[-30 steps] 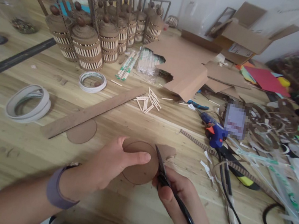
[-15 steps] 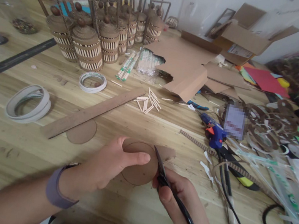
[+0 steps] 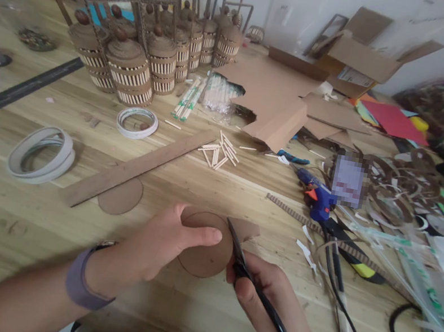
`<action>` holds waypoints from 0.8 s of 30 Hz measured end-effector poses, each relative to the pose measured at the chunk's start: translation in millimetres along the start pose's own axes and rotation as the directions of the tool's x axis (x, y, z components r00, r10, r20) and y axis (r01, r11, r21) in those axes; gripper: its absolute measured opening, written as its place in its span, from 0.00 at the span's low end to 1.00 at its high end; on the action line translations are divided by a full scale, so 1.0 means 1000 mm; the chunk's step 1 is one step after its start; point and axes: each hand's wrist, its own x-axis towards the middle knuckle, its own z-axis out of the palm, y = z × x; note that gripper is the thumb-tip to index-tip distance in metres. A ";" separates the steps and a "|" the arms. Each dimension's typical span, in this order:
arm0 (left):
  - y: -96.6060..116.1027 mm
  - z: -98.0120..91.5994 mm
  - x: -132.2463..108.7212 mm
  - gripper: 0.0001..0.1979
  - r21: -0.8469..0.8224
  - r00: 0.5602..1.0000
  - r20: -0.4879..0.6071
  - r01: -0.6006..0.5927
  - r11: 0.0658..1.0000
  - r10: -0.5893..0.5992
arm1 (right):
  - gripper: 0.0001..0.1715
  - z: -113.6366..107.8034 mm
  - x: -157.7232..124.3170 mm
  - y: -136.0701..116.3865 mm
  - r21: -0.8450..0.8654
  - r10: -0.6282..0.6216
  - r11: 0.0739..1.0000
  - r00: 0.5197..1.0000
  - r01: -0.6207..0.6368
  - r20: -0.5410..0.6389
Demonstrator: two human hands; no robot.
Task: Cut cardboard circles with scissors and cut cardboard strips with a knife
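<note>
My left hand [image 3: 168, 242] grips a piece of brown cardboard [image 3: 206, 257] with a round outline drawn on it, thumb on top and fingers underneath. Black-handled scissors [image 3: 248, 271] are in my right hand [image 3: 269, 289], their blades at the right edge of the circle. A flap of the same cardboard sticks out beyond the blades at the upper right. To the left, a cut cardboard disc [image 3: 122, 197] lies partly under a long cardboard strip [image 3: 139, 168]. Short wooden sticks [image 3: 224, 150] are scattered ahead of my hands.
Several lantern-like models [image 3: 130, 67] with frames stand at the back left. White tape rolls [image 3: 41, 154] lie at left. A blue glue gun [image 3: 314, 193], its cord, and a pile of cardboard rings [image 3: 412, 182] crowd the right. Torn cardboard [image 3: 277, 95] and an open box [image 3: 361, 59] are behind.
The cardboard has tilted and shifted slightly down and left against the scissors. Both hands keep nearly the same place and hold.
</note>
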 end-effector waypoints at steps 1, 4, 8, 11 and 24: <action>0.000 0.000 0.000 0.10 -0.001 1.000 0.004 -0.004 1.000 0.004 | 0.40 0.000 0.000 0.000 -0.003 0.001 1.000 1.000 -0.001 0.000; 0.001 0.000 0.000 0.10 0.007 1.000 -0.003 -0.006 1.000 0.006 | 0.41 0.000 0.001 0.000 -0.020 0.004 1.000 1.000 -0.004 -0.002; 0.001 -0.001 0.001 0.12 0.017 0.999 -0.030 0.015 1.000 -0.015 | 0.41 0.000 0.001 0.000 -0.047 0.015 0.999 1.000 -0.014 0.004; -0.001 -0.003 0.002 0.12 0.004 1.000 0.008 0.020 1.000 -0.020 | 0.42 0.000 0.001 -0.002 -0.054 0.021 0.998 1.000 -0.020 0.003; 0.003 -0.003 0.001 0.10 0.006 0.999 0.033 0.018 1.000 -0.018 | 0.44 -0.002 -0.001 0.001 -0.016 -0.044 0.999 0.999 0.044 0.019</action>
